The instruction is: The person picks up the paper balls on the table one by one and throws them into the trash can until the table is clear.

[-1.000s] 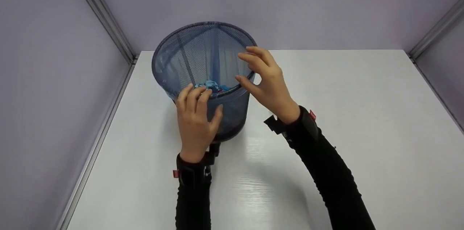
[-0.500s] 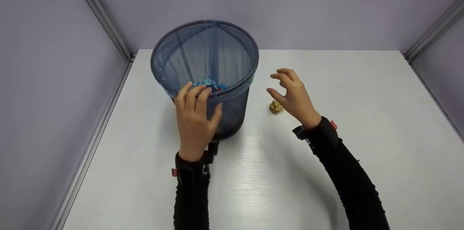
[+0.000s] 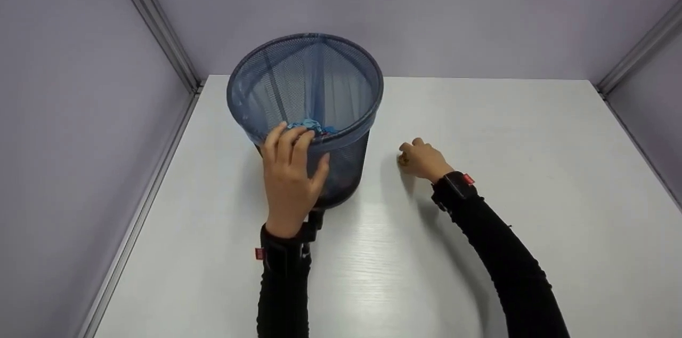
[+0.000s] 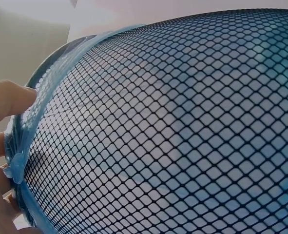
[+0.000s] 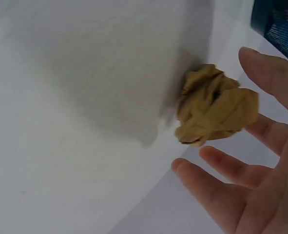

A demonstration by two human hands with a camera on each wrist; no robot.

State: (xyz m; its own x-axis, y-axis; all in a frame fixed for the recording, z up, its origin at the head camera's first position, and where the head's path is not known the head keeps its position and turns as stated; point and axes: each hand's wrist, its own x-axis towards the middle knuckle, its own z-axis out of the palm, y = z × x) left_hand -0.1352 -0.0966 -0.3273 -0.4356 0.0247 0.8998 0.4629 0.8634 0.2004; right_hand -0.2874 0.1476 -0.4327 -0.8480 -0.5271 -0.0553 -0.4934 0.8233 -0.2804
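Observation:
A round dark mesh wastebasket [image 3: 343, 172], lined with a thin blue bag [image 3: 341, 82], stands on the white table. My left hand [image 3: 290, 183] holds its near rim, fingers hooked over the edge and thumb outside. In the left wrist view, the fingers show at the folded blue bag edge [image 4: 18, 168]. To the right of the basket, my right hand [image 3: 426, 162] is low over the table around a crumpled ball of yellow-brown paper [image 5: 217, 107]. Its thumb and fingers spread around the ball, with gaps visible between the fingertips and the paper.
Crumpled light blue scraps [image 3: 311, 125] lie inside the basket. A pale wall [image 3: 479, 13] runs behind the white table [image 3: 533, 178], and another wall [image 3: 80, 114] stands at the left. Each wrist wears a black strap [image 3: 453, 188].
My right hand has moved from the basket's right rim out to the right and down to the paper ball. The left hand has stayed on the rim.

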